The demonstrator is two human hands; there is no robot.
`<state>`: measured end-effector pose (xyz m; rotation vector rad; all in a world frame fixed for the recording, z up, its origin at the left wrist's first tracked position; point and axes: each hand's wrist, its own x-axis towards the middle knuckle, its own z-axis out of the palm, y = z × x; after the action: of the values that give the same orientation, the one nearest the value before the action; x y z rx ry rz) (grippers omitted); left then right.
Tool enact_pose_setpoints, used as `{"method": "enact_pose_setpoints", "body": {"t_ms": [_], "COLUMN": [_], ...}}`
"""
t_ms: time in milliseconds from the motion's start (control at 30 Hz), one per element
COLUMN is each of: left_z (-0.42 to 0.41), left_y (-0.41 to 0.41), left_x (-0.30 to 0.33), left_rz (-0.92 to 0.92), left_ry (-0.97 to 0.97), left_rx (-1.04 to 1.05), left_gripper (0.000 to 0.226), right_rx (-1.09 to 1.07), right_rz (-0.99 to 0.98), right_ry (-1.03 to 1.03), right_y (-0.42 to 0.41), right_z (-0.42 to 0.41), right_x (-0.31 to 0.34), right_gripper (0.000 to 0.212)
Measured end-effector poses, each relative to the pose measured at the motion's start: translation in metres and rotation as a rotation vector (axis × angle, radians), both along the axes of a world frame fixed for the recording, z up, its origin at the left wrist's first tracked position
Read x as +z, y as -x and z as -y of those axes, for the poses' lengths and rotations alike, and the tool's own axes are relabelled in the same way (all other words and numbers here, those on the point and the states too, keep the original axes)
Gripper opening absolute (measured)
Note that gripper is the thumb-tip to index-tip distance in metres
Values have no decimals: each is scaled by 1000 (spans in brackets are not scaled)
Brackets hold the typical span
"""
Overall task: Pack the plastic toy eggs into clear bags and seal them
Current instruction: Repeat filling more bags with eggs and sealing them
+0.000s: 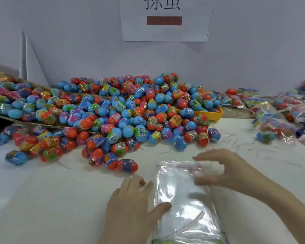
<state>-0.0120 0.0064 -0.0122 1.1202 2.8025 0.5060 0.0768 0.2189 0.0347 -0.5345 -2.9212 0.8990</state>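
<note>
A stack of clear bags (183,199) lies flat on the white surface (60,199) right in front of the person, its sealing strip at the far end. The left hand (130,205) rests beside the stack with its thumb pressed onto the near edge, fingers relaxed, likely to pin the pile so only the top bag comes away. The right hand (217,169) reaches over the far end, fingers and thumb curved around the top bag's mouth; the motion blur makes it hard to say whether it actually pinches the film. The eggs (121,111) sit heaped just behind, within easy reach, and filled bags (278,110) pile up at the right.
</note>
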Motion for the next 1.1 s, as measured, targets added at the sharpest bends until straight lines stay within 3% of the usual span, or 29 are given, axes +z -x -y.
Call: {"method": "enact_pose_setpoints", "body": {"t_ms": [100,233,333,400,467,533,600,700,867,933,1000,1100], "left_z": [-3,-1,-2,-4,-5,-6,-7,-8,-5,-7,-11,-18], "left_y": [-5,-12,-11,-9,-6,-3,-3,-8,-13,-11,-7,-2], "left_x": [-4,-4,-2,6,13,18,19,16,13,12,13,17], "left_rz": [-15,1,248,494,623,726,806,759,416,301,302,406], "left_ry": [-67,-301,-555,-686,-771,-834,-863,-816,-612,-531,-559,-640], "left_rx": [19,80,144,142,123,135,172,206,178,135,122,120], "left_gripper": [48,8,29,33,35,36,36,35,19,39,40,10], "right_rx": [124,110,95,34,-9,-8,-5,-32,42,79,141,182], "right_rz": [100,24,-47,-174,-285,-283,-268,-295,-267,-247,-220,-172], "right_ry": [-213,-197,-194,-36,145,189,183,235,183,125,-31,-354], "right_y": [0,-1,-1,1,4,9,15,22,24,26,28,29], "right_z": [8,12,14,20,23,23,22,22,21,22,22,22], "right_x": [-15,-24,-20,-10,0,8,12,11,11,14,14,16], "right_gripper": [64,32,45,58,59,51,30,15,16,12,27,40]}}
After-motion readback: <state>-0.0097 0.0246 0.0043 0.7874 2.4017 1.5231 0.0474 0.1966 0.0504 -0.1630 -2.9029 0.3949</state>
